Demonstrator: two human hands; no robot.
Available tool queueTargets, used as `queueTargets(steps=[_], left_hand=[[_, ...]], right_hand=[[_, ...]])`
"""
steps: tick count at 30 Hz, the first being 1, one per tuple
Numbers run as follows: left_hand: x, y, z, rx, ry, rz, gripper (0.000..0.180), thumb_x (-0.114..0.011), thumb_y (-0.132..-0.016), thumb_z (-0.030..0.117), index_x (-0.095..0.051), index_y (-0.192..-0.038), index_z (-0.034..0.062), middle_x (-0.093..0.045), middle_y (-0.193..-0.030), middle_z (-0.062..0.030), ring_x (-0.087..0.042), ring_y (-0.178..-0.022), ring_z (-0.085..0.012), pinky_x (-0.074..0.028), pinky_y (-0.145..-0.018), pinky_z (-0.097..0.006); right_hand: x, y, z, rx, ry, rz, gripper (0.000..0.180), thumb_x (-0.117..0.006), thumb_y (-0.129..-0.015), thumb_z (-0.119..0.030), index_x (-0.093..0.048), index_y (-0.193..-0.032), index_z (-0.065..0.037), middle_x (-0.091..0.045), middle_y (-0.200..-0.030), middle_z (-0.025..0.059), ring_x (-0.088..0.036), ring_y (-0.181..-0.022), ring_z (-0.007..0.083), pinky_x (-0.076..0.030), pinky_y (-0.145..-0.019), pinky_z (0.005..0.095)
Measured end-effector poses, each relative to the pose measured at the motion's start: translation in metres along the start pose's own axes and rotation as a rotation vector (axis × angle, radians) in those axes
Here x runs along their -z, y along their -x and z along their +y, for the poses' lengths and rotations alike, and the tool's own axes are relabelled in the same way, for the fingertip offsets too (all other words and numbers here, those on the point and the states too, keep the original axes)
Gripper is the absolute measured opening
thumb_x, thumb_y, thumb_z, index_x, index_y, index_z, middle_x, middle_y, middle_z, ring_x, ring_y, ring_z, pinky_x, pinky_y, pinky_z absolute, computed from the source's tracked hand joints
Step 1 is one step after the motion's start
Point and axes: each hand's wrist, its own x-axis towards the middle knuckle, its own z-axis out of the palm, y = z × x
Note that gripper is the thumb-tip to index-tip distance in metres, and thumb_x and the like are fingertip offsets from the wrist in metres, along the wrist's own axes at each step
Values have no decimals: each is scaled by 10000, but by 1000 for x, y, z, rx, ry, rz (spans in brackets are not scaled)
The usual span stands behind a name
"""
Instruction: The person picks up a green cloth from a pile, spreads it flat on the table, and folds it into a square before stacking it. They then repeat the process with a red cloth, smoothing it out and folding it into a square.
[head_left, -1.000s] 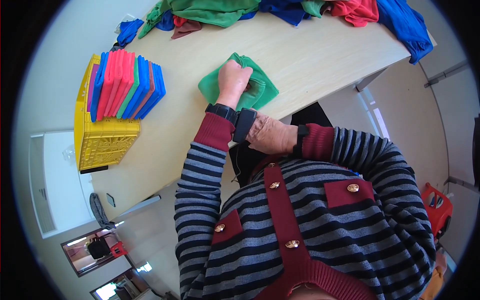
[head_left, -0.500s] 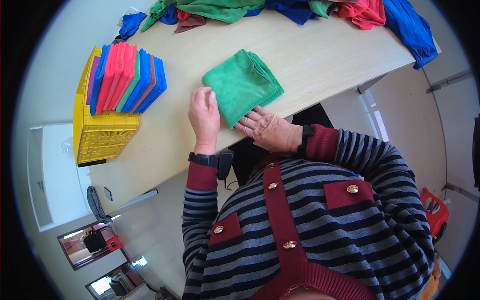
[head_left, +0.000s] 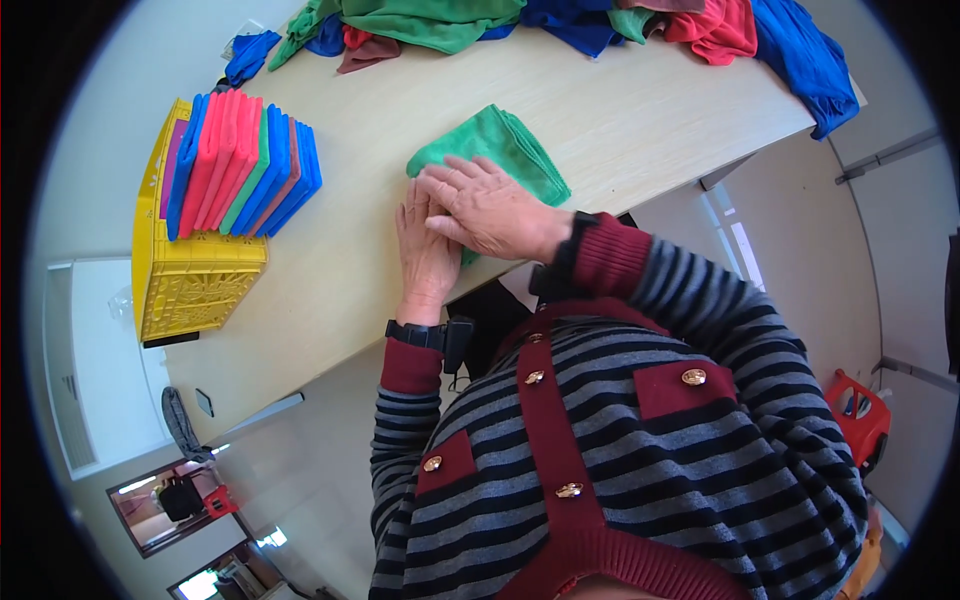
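A folded green cloth [head_left: 490, 135] lies on the table in front of me, its layered edge toward the right. My right hand [head_left: 497, 212] rests flat across it, with the fingers stretched out to the left. Beside the cloth's left edge is my left hand [head_left: 428, 255], its fingers extended; the right fingertips overlap it and hide part of it. Neither hand grips anything. Much of the cloth's near part is covered by the right hand.
On the left a yellow basket [head_left: 200, 290] holds a row of folded red, blue, green and brown cloths [head_left: 240, 165]. Loose unfolded cloths [head_left: 430, 22] are heaped along the table's [head_left: 350, 130] far edge. A red stool [head_left: 858, 420] stands on the floor at right.
My right hand has moved from the cloth's near edge up and left onto its top. My left hand has straightened its fingers and sits slightly lower, meeting the right.
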Motion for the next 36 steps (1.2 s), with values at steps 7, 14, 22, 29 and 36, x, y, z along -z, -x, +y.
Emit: queueTargets(steps=[7,14,22,29,36], left_hand=[[2,9,0,124,-16,-113,634,-460,-1049,383,-305,-1570,55,-287,-1635,-122,-250,-1517,-313,-198,-1215,-571],[6,-1,-14,203,107,-4,539,-482,-1054,317,-411,-1504,29,-431,-1542,-174,-397,-1431,-350,-295,-1178,-520],[5,-64,-72,383,950,-70,454,-628,-1001,230,-533,-1392,19,-690,-1144,-107,-636,-1058,-171,-504,-903,-302],[-3,-83,-92,277,879,-240,354,-672,-979,238,-608,-1261,35,-690,-1070,-45,-623,-985,-130,-487,-875,-290],[10,-66,-75,-6,75,61,368,-743,-891,232,-623,-1191,55,-656,-979,-90,-626,-947,-267,-482,-898,-406]], right_hand=[[-23,1,49,-122,417,2,638,-417,-1030,-495,-435,-1509,-74,-403,-1573,150,-306,-1491,351,-231,-1212,500],[-17,4,59,-207,488,9,657,-419,-1026,-505,-417,-1526,-79,-368,-1601,134,-284,-1506,323,-212,-1220,491],[-14,5,54,-221,497,-7,647,-426,-1024,-498,-422,-1525,-88,-372,-1599,129,-284,-1506,315,-237,-1209,487],[-14,6,54,-199,497,-12,638,-425,-1026,-500,-434,-1517,-94,-381,-1592,121,-293,-1502,307,-254,-1203,475],[-17,4,55,-171,519,3,617,-416,-1033,-491,-444,-1510,-101,-400,-1581,105,-312,-1494,292,-275,-1188,467]])
